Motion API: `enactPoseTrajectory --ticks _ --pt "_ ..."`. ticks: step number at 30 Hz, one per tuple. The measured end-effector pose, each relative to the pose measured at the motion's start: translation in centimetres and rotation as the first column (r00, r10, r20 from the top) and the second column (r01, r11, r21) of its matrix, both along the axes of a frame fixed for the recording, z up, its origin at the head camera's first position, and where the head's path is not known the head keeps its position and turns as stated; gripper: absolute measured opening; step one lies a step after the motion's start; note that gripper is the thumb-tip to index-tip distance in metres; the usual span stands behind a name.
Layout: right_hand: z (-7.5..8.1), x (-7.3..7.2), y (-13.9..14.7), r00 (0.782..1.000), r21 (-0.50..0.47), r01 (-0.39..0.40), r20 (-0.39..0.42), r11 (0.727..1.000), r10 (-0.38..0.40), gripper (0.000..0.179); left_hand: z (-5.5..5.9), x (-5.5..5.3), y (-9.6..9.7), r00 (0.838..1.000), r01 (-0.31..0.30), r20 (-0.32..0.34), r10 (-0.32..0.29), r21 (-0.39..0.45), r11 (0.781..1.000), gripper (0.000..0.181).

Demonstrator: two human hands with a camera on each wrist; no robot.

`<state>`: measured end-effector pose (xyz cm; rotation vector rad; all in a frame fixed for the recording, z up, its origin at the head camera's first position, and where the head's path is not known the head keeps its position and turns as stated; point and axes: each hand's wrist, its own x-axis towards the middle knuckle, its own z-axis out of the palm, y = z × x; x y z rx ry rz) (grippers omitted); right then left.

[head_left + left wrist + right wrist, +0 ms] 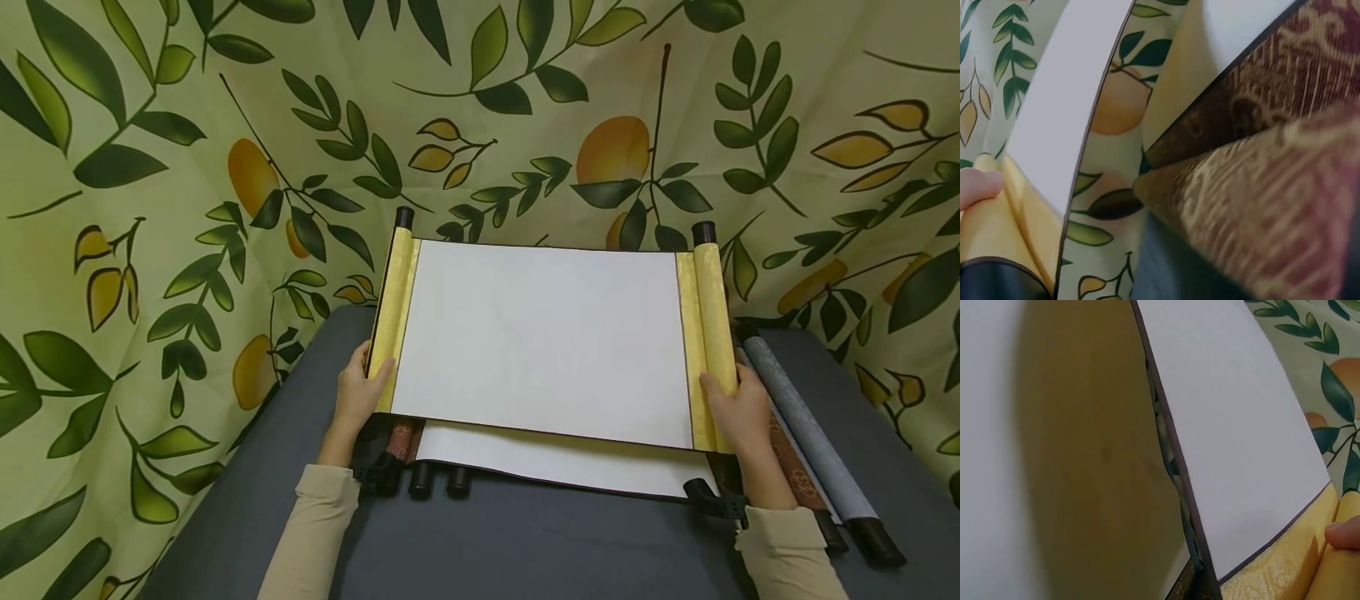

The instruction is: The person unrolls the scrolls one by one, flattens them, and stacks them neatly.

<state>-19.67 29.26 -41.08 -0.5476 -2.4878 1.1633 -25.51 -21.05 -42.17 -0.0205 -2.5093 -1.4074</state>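
A hanging scroll (540, 342) with a blank white sheet, yellow brocade ends and black roller knobs is held up, partly unrolled and tilted, in the head view. My left hand (358, 392) grips its left yellow roll (393, 317), thumb on the front. On the other side, my right hand (738, 408) holds the right yellow roll (716, 333) near its lower end. Both thumbs also appear in the wrist views, pressed on yellow brocade (988, 231). Beneath it lies a second open scroll (555, 457) with a white sheet, mostly hidden by the raised one.
At the right lie a grey-blue rolled scroll (810, 425) and a brown patterned roll (795, 467). Black roller knobs (422, 481) stick out by the left wrist. Everything rests on a dark grey table (570, 550), with leaf-print cloth (300, 50) hanging behind and at the sides.
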Motion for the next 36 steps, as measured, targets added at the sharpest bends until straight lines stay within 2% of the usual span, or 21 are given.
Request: enactPoseTrajectory --ticks 5,15,23,36 --pt "-0.3 0.0 0.2 0.998 0.015 -0.04 0.05 0.999 0.039 0.06 0.3 0.4 -0.6 0.997 0.028 0.072 -0.028 -0.009 1.0 0.065" --pt "-1.2 0.0 0.5 0.976 0.033 -0.129 0.18 0.991 0.121 0.065 -0.4 1.2 -1.6 0.984 0.057 0.17 -0.044 -0.072 0.996 0.062" --pt "-2.3 0.0 0.5 0.958 0.071 -0.195 0.227 0.978 0.174 0.061 -0.9 1.4 -2.6 0.97 0.07 0.241 -0.042 -0.111 0.991 0.064" --pt "-3.3 -0.1 0.1 0.936 0.094 -0.277 0.249 0.956 0.247 0.056 -1.6 1.9 -3.6 0.952 0.067 0.304 -0.036 -0.091 0.994 0.062"
